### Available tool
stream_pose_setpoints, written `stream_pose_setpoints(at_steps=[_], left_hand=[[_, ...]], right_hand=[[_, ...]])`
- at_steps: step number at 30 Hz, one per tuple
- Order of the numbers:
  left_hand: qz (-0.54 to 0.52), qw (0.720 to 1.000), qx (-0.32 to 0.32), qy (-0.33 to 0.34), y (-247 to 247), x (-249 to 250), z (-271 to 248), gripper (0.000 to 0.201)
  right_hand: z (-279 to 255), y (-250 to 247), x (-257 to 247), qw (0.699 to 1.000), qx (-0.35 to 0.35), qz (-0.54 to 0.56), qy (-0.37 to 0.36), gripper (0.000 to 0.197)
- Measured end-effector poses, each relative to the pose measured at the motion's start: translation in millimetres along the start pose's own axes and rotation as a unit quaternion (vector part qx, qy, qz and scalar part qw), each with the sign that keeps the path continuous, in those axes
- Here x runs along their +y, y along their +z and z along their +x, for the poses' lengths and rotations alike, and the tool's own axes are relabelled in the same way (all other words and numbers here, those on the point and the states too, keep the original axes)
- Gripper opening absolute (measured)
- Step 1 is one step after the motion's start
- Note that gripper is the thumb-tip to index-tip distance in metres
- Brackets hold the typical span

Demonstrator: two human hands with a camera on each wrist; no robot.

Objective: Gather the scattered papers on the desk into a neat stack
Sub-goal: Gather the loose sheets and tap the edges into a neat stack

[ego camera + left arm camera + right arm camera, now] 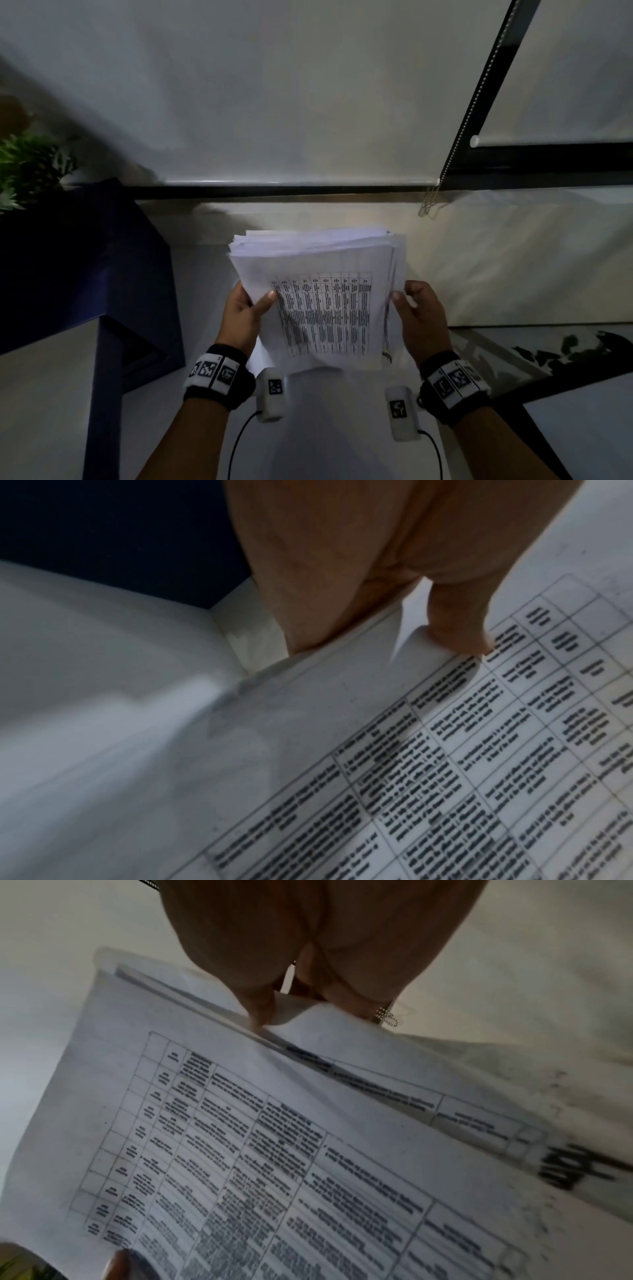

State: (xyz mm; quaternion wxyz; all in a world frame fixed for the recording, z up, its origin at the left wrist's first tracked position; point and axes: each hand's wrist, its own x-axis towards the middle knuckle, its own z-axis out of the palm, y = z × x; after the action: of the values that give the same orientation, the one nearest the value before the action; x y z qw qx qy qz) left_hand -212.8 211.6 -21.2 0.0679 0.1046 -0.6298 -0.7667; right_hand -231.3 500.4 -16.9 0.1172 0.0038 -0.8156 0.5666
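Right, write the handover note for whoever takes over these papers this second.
Left hand: grips the left edge of the paper stack, thumb on the top sheet.
Right hand: pinches the stack's right edge.
Papers: all those in view are gathered in the one bundle, held up above the white desk; the top sheet carries a printed table.
Done: gathering, as far as the views show.
Left: the sheets are still uneven, fanned at the far edge and offset on the right. Probably tap the edges square, then lay the stack flat on the desk.
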Motion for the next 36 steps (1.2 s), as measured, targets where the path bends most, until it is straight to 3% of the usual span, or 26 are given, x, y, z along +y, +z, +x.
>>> stream_pose_setpoints(at_steps=[4,7,10,11,14,16,18,20,25,29,32,36], left_hand=[[0.007,1.000,-0.007,-0.016,-3,1,-1,0.042],[0.016,0.997,0.012,-0.074,-4,-10,-2,0.028],[0.049,0.981,0.053,-0.181,-10,-44,-9,0.003],[0.084,0.970,0.079,-0.213,-19,-67,-11,0.012],[0.213,0.934,0.104,-0.266,-56,-162,-12,0.074],[0.269,0.923,0.079,-0.264,-64,-192,-17,0.075],[0.259,0.929,0.082,-0.253,-53,-161,-26,0.065],[0.214,0.939,0.089,-0.253,-62,-165,-28,0.057],[0.212,0.934,0.082,-0.275,-49,-131,-47,0.045],[0.250,0.928,0.060,-0.269,-48,-133,-55,0.036],[0.249,0.934,0.042,-0.253,-42,-124,-62,0.066],[0.217,0.950,0.036,-0.220,-37,-117,-63,0.059]], right_hand=[[4,3,2,0.999,-0.030,0.014,-0.009,0.013],[7,7,9,0.992,-0.108,0.026,0.066,0.010],[-2,16,47,0.967,-0.189,-0.077,0.154,0.022],[-10,19,62,0.953,-0.214,-0.109,0.186,0.028],[-39,29,104,0.914,-0.265,-0.168,0.258,0.032],[-53,30,119,0.906,-0.254,-0.194,0.278,0.032],[-58,30,123,0.908,-0.230,-0.213,0.279,0.039],[-58,30,119,0.907,-0.222,-0.239,0.267,0.043],[-62,25,111,0.914,-0.207,-0.206,0.281,0.022],[-65,25,112,0.900,-0.235,-0.193,0.311,0.037],[-66,30,106,0.897,-0.277,-0.196,0.282,0.023],[-57,29,103,0.883,-0.288,-0.133,0.347,0.024]])
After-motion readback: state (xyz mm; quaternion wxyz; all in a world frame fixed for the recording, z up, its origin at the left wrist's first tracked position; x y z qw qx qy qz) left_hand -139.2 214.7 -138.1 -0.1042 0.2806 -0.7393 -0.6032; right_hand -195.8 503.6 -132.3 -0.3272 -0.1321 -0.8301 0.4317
